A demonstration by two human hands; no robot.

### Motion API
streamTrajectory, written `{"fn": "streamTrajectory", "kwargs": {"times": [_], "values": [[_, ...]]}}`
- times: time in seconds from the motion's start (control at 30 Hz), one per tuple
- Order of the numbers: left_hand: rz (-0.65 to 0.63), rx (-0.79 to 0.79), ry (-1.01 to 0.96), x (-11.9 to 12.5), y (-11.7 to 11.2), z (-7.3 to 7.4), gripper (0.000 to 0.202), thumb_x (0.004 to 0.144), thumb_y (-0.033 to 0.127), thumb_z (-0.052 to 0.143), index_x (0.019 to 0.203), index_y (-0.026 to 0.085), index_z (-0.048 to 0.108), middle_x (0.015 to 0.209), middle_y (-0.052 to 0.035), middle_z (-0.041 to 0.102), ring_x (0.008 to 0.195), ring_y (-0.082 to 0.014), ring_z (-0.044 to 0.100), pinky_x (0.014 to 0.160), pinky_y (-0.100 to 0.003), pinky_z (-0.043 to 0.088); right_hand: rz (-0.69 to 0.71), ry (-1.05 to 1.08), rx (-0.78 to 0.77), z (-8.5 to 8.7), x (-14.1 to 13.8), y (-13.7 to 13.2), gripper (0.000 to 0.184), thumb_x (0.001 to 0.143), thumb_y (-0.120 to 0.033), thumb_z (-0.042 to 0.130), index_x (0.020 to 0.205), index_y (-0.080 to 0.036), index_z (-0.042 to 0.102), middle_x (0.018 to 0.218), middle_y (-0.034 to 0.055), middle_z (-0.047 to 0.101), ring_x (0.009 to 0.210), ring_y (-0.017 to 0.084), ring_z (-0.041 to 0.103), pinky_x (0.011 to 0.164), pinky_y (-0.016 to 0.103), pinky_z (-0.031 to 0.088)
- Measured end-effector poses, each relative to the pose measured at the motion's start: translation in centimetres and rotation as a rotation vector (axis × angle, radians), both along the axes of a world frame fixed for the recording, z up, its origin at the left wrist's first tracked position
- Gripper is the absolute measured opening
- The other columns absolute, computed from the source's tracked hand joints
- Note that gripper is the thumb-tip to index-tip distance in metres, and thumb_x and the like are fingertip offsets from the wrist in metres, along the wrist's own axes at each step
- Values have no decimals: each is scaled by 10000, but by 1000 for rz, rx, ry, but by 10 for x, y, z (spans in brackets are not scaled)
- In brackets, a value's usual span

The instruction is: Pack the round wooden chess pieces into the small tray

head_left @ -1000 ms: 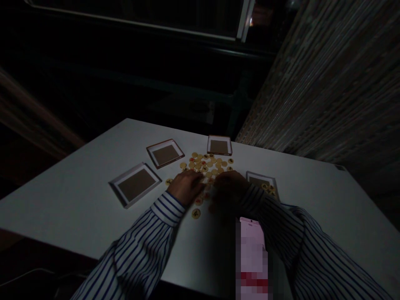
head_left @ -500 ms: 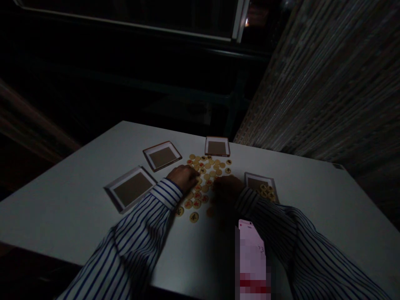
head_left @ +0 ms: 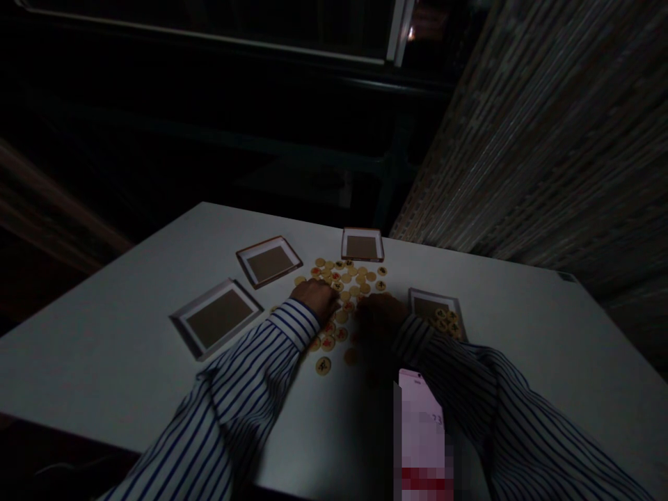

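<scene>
Round xiangqi pieces (head_left: 323, 366) with red or black characters, some blank side up, lie spread over the middle of the white table. My left hand (head_left: 316, 298) rests low over the left side of the spread, its fingers curled in among the pieces. Whether a piece is in its grip is hidden. My right hand (head_left: 383, 313) is on the right side of the spread, in deep shadow, with its fingertips near the pieces. Its fingers are too dark to make out. Beside the right wrist, a shallow tray (head_left: 422, 300) holds several black-character pieces (head_left: 441, 314).
Three more shallow trays stand around the pieces: a near-left tray (head_left: 216, 320), a far-left tray (head_left: 270, 263) and a back tray (head_left: 362, 246). A lit phone (head_left: 420, 400) lies by my right forearm. A strand curtain (head_left: 501, 174) hangs beyond the table's (head_left: 522, 320) right side.
My left hand has moved slightly right, toward my right hand. A few pieces now show to the left of the left hand and wrist. The right hand has barely moved.
</scene>
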State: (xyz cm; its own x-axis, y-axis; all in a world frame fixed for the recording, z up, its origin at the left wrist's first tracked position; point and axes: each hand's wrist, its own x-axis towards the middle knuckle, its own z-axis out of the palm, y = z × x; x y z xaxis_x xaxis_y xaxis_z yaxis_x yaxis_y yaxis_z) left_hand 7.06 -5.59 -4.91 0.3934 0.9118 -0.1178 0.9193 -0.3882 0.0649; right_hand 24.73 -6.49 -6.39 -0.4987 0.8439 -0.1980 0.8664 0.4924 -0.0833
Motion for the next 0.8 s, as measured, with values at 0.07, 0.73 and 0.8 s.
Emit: {"fn": "streamTrajectory", "kwargs": {"times": [0.07,0.73,0.8], "values": [[39,-7,17,6,-1,4,235,743,312,479,811,182,663,874,-119,641,856,-247,576,734,-351,429,1,15,4,0,1,0,307,843,-357,383,902,-176,624,917,89,645,829,189,600,653,261,379],[94,-63,-203,7,0,4,247,728,305,496,865,190,666,889,-102,673,871,-250,597,769,-369,442,-54,186,44,2,14,-4,259,809,-322,440,958,-201,614,910,65,645,833,179,583,666,248,381],[158,-116,-448,-3,2,2,296,717,367,523,901,179,660,885,-77,678,851,-220,602,781,-345,449,-36,207,59,2,16,-4,224,795,-267,456,923,-182,619,899,65,641,825,165,575,676,239,377]]}}
